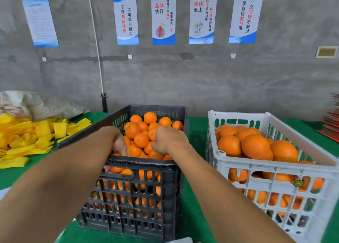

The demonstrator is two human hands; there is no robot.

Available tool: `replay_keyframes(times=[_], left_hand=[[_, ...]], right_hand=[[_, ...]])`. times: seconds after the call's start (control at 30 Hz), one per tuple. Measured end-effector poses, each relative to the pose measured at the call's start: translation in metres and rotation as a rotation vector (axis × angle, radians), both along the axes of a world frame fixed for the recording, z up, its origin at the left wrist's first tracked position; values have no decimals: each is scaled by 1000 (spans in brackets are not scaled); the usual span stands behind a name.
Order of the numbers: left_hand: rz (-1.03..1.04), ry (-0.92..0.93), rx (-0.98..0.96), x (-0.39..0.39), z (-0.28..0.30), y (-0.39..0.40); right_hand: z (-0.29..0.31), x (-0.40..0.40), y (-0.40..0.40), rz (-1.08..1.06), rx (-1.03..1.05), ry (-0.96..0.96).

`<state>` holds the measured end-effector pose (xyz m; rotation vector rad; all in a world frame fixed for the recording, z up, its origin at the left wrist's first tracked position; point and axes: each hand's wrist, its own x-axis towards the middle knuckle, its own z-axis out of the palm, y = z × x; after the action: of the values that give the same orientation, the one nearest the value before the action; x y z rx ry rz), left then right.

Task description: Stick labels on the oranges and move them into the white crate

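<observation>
A black crate in front of me is heaped with small oranges. Both my hands are inside it. My right hand lies on the heap with its fingers curled round one orange. My left hand reaches down among the oranges at the crate's near left corner, and the rim hides its fingers. To the right stands the white crate holding larger oranges. A round dark label shows on one of them through the crate's front slots.
A pile of yellow foam sleeves covers the green table on the left, with a grey sack behind it. Red items are stacked at the far right. A concrete wall with posters rises behind the table.
</observation>
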<state>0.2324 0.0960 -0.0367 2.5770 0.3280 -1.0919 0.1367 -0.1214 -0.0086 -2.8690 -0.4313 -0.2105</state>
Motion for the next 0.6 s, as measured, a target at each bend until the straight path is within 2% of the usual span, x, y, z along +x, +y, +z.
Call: replay_keyframes(times=[0.07, 0.17, 0.23, 0.3, 0.37, 0.43, 0.5, 0.6], left_hand=[[-70, -228, -23, -9, 14, -10], [-257, -785, -110, -33, 39, -34], [-394, -1116, -255, -65, 46, -51], [-455, -1360, -466, -101, 40, -68], [-467, -1461, -683, -138, 29, -84], [-493, -1536, -822, -169, 19, -97], [-559, -1662, -844, -196, 6, -105], [-604, -1737, -859, -224, -25, -119]], right_hand=[[1, -4, -3, 18, 182, -42], [2, -11, -15, 56, 545, -132], [3, -17, -25, 41, 783, -131], [2, -29, -33, 36, 859, -93], [-5, -50, -39, 72, 982, -102], [-12, -82, -47, 158, 1226, -141], [-20, -116, -58, 254, 1365, -180], [-38, -157, -72, 324, 1427, -243]])
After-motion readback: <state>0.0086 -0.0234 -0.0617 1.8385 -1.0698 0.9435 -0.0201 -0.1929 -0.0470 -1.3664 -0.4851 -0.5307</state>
